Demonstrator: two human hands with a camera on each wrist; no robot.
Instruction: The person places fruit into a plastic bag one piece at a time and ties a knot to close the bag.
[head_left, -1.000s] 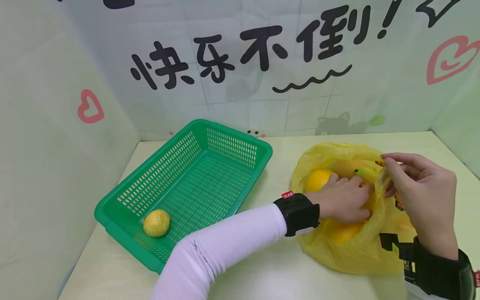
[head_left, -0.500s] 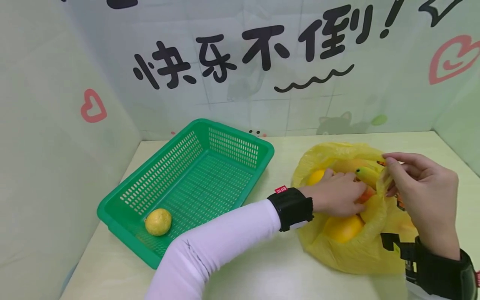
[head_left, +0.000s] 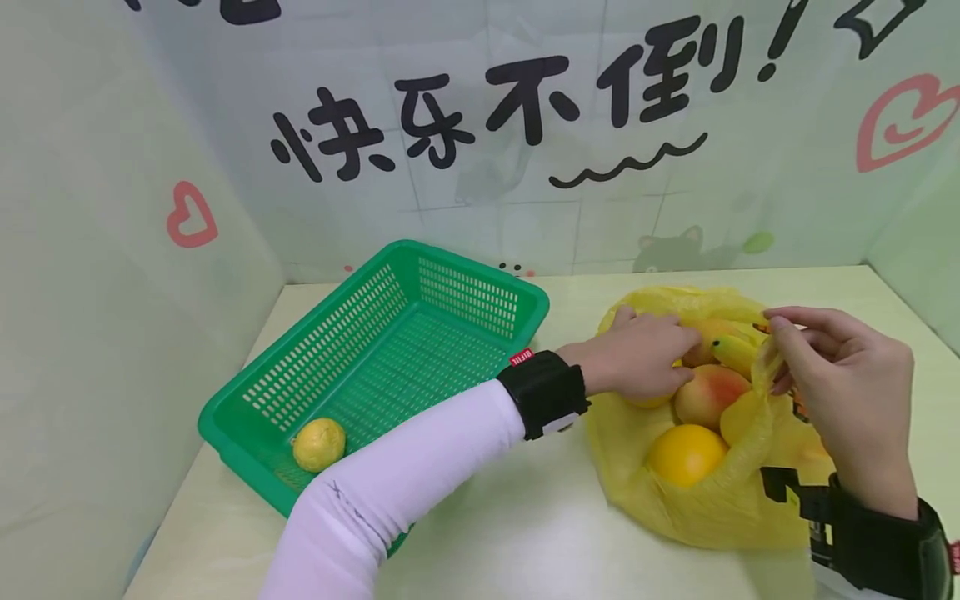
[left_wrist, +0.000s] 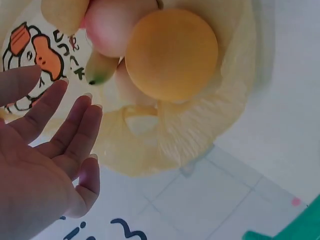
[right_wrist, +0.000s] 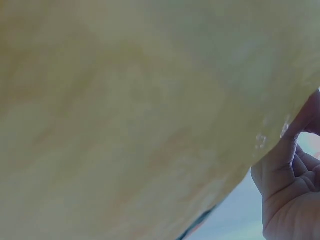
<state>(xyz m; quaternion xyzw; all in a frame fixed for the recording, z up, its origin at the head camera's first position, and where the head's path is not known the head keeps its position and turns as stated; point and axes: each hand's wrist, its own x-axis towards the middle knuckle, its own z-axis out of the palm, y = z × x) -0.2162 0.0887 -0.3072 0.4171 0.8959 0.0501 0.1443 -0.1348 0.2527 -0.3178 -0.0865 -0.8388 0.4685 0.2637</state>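
Observation:
A yellow plastic bag (head_left: 675,517) stands with its mouth wide, holding several fruits. Inside are an orange (head_left: 687,455), a peach (head_left: 712,395) and a yellow fruit with a green, dark-ended tip (head_left: 735,354), perhaps a banana. My left hand (head_left: 633,354) hovers over the bag's left side, covering part of the fruit beneath. In the left wrist view its fingers (left_wrist: 75,125) are spread and relaxed, with nothing in them. At the bag's right rim, my right hand (head_left: 847,383) pinches the plastic between thumb and fingers; bag film fills most of the right wrist view.
On the left sits a green slotted basket (head_left: 382,367) with one round yellow fruit (head_left: 318,444) in its near corner. My left forearm crosses in front of the basket. A printed backdrop (head_left: 480,200) rises behind the table (head_left: 510,533).
My left hand has drawn up and leftward from deep among the fruits, uncovering the peach and orange. The right hand keeps its hold on the bag rim.

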